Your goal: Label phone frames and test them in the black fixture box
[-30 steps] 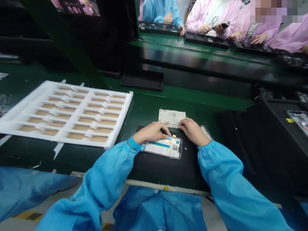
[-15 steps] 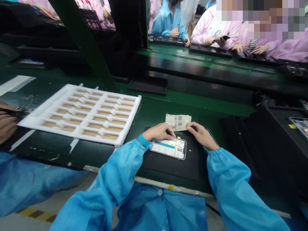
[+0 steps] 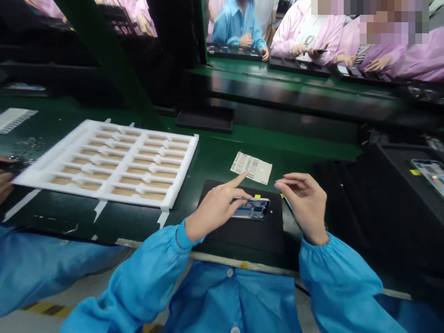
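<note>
My left hand (image 3: 220,201) grips the left end of an opened phone housing (image 3: 251,210) between thumb and fingers. Its index finger points out toward the sticker sheet. The housing is tilted over a black mat (image 3: 239,236), and a yellow tab (image 3: 257,196) shows at its upper edge. My right hand (image 3: 303,199) is raised to the right of the housing, thumb and fingertips pinched together; whatever they hold is too small to make out. Beyond both hands lies a pale sheet of stickers (image 3: 251,166) with dark printed rows, touched by neither hand as far as I can tell.
To the left is a white foam tray (image 3: 104,162) with slots. A co-worker's hand (image 3: 4,185) is at the left edge. A shallow black tray (image 3: 204,119) stands farther back. At right, another phone housing (image 3: 430,171) rests in a black tray. People work across the bench.
My right hand has left the sticker sheet and lifted up and right, still pinched. My left hand has tilted the phone housing, its index finger now stretched out. The sheet lies turned slightly.
</note>
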Demonstrator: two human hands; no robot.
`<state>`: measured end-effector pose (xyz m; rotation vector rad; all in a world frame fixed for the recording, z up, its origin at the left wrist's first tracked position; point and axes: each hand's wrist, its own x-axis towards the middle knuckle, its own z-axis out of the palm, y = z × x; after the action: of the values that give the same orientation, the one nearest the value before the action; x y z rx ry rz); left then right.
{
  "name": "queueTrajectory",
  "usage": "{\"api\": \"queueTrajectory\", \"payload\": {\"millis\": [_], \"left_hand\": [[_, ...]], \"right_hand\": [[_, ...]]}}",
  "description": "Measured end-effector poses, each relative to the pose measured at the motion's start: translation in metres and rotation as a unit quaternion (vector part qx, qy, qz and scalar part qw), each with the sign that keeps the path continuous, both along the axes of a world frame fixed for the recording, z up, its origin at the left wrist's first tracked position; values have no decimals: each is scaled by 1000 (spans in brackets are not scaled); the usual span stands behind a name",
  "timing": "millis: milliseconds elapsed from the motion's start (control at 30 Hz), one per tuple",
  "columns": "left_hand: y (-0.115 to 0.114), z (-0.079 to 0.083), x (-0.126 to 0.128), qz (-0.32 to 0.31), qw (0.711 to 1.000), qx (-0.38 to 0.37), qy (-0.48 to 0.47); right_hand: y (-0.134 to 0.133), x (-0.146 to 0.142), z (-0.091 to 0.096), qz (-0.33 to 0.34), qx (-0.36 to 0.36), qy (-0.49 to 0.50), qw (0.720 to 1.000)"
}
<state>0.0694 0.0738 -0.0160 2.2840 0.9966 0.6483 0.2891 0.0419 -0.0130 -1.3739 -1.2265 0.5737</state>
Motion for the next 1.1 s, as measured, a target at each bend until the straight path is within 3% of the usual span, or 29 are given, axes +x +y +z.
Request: {"api": "queueTrajectory", "payload": {"millis": [100, 200, 400, 767, 900, 1100], "left_hand": [[-24, 2, -4, 6, 994, 99, 34], [-35, -4, -10, -6, 987, 158, 25], [-32, -16, -21, 38, 983, 178, -25], [-40, -17, -24, 31, 978, 201, -44], [-42, -18, -25, 30, 977, 205, -43], [-43, -18, -27, 32, 977, 203, -50]], "right_hand": [[-23, -12, 13, 59, 23, -104, 993], [-38, -21, 21, 131, 53, -230, 963], [-34, -33, 28, 175, 61, -345, 920], [-32, -47, 30, 210, -53, -424, 879], [-36, -50, 33, 221, -52, -453, 862], [-39, -50, 27, 199, -23, -420, 885]]}}
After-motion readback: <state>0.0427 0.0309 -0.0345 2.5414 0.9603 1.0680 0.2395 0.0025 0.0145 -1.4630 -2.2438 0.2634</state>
